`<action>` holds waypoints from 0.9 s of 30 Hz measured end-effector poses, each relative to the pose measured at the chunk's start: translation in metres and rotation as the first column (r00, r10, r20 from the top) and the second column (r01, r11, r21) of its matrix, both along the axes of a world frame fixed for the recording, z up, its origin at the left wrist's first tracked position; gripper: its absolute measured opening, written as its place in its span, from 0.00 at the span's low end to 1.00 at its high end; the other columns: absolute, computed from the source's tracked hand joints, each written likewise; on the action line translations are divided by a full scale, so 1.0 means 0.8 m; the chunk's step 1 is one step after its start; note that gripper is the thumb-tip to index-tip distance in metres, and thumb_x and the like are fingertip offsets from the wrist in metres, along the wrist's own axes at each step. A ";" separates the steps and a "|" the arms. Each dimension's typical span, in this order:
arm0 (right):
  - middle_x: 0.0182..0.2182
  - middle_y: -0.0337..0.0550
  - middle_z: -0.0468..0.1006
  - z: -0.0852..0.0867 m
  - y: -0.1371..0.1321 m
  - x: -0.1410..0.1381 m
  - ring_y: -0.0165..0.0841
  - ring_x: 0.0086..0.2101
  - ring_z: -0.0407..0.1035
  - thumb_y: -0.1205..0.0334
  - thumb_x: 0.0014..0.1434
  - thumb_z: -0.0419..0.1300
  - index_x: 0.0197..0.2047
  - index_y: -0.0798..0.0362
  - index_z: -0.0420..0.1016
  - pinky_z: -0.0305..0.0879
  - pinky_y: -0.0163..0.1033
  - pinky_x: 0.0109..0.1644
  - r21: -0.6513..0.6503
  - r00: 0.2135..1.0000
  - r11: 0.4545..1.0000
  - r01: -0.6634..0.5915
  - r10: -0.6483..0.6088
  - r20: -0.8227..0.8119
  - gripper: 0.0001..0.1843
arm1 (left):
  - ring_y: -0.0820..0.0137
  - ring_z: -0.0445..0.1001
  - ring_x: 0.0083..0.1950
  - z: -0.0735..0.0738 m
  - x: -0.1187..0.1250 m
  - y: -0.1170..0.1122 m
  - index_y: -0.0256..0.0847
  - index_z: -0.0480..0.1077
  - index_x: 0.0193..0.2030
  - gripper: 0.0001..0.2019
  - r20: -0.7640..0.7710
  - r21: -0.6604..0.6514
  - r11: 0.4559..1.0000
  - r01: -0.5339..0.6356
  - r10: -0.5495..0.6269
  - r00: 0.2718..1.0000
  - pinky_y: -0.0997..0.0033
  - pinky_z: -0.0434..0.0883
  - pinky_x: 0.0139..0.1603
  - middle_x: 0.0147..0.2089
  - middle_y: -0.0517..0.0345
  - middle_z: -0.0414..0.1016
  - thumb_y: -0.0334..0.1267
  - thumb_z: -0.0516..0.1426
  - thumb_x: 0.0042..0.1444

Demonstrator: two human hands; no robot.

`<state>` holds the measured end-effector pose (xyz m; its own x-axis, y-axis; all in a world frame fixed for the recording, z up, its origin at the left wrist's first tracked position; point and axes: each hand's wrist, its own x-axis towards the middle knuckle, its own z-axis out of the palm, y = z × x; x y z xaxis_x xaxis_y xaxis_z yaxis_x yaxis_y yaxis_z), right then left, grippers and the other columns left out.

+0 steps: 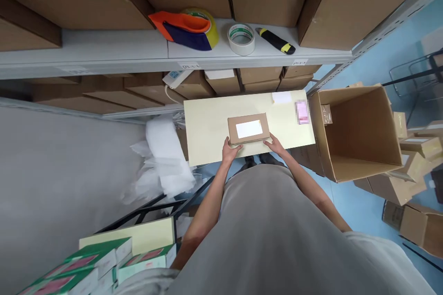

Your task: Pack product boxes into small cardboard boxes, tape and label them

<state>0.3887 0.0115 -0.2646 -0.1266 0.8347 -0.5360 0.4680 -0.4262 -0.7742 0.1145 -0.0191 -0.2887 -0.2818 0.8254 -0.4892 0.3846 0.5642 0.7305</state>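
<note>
- Grey steel shelf (104, 50) runs across the top of the view, loaded with closed brown cartons above and below its board.
- Open cardboard carton (360, 133) lies tipped on its side just right of the counter, its mouth facing the camera.
- Pale yellow counter (207, 133) stands in front of the person, below the shelf; a white slip (282, 97) and a pink label (302, 111) lie near its far right corner.
- White packing wrap (166, 156) is heaped on the floor at the counter's left edge.
- Green-and-white boxes (86, 262) are stacked at lower left, well apart from the hands.
- Small brown parcel (248, 128) with a white label on top sits flat near the middle of the counter, toward its near edge.
- Orange-and-blue tape dispenser (187, 27) rests on the shelf board.
- Left hand (231, 147) curls around the parcel's near left corner, thumb on top.
- Right hand (275, 144) closes on the near right corner, fingers against the parcel's edge.
- White tape roll (241, 38) sits beside the dispenser.
- Yellow-and-black utility knife (276, 40) lies just right of the roll.
</note>
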 end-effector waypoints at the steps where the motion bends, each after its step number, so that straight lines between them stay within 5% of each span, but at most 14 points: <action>1: 0.77 0.54 0.75 0.007 -0.003 -0.002 0.50 0.75 0.70 0.43 0.72 0.65 0.82 0.48 0.68 0.62 0.64 0.82 0.002 0.999 0.999 0.047 -0.047 0.003 0.41 | 0.50 0.74 0.80 0.005 -0.002 0.001 0.41 0.56 0.85 0.50 0.025 -0.011 0.999 -0.031 0.032 0.999 0.42 0.72 0.80 0.76 0.34 0.76 0.39 0.72 0.60; 5: 0.78 0.52 0.73 0.037 -0.019 0.008 0.51 0.78 0.64 0.35 0.72 0.63 0.82 0.47 0.68 0.62 0.62 0.82 0.112 0.984 0.978 0.177 -0.173 -0.044 0.44 | 0.58 0.75 0.79 0.032 -0.004 0.007 0.39 0.69 0.78 0.35 0.128 0.062 0.998 -0.024 0.016 0.992 0.54 0.70 0.83 0.76 0.41 0.78 0.41 0.67 0.67; 10: 0.76 0.52 0.76 0.066 -0.053 0.046 0.51 0.75 0.69 0.33 0.73 0.58 0.76 0.50 0.76 0.67 0.57 0.80 0.194 0.967 0.947 0.254 -0.245 -0.071 0.40 | 0.56 0.83 0.72 0.055 0.023 0.008 0.40 0.81 0.67 0.21 0.203 0.094 0.994 0.061 -0.079 0.976 0.54 0.77 0.78 0.68 0.47 0.85 0.41 0.64 0.70; 15: 0.67 0.59 0.84 0.061 -0.081 0.071 0.55 0.64 0.82 0.38 0.69 0.65 0.67 0.54 0.82 0.78 0.60 0.70 0.060 0.940 0.940 0.337 -0.339 0.033 0.34 | 0.52 0.88 0.63 0.066 0.048 0.003 0.40 0.84 0.61 0.18 0.156 0.021 0.986 0.162 -0.164 0.974 0.51 0.81 0.72 0.61 0.45 0.89 0.41 0.66 0.67; 20: 0.58 0.55 0.90 0.055 -0.073 0.061 0.52 0.57 0.86 0.44 0.70 0.69 0.61 0.50 0.85 0.81 0.56 0.64 0.074 0.911 0.916 0.394 -0.400 0.102 0.24 | 0.52 0.88 0.63 0.085 0.051 0.011 0.42 0.83 0.56 0.14 0.011 -0.050 0.977 0.206 -0.206 0.978 0.52 0.83 0.68 0.59 0.44 0.89 0.43 0.64 0.66; 24: 0.49 0.50 0.92 0.076 -0.068 0.082 0.52 0.52 0.86 0.43 0.69 0.70 0.57 0.49 0.87 0.81 0.50 0.60 0.078 0.905 0.917 0.390 -0.398 0.148 0.22 | 0.52 0.89 0.60 0.122 0.074 0.028 0.44 0.82 0.50 0.14 -0.099 -0.037 0.977 0.212 -0.215 0.972 0.51 0.84 0.68 0.53 0.46 0.90 0.49 0.63 0.67; 27: 0.50 0.49 0.92 0.103 -0.078 0.128 0.53 0.53 0.86 0.41 0.71 0.69 0.60 0.47 0.86 0.81 0.52 0.60 0.099 0.849 0.859 0.501 -0.511 0.133 0.24 | 0.55 0.89 0.58 0.173 0.126 0.051 0.44 0.81 0.53 0.19 -0.116 0.082 0.957 0.277 -0.267 0.957 0.54 0.84 0.67 0.54 0.46 0.90 0.56 0.63 0.68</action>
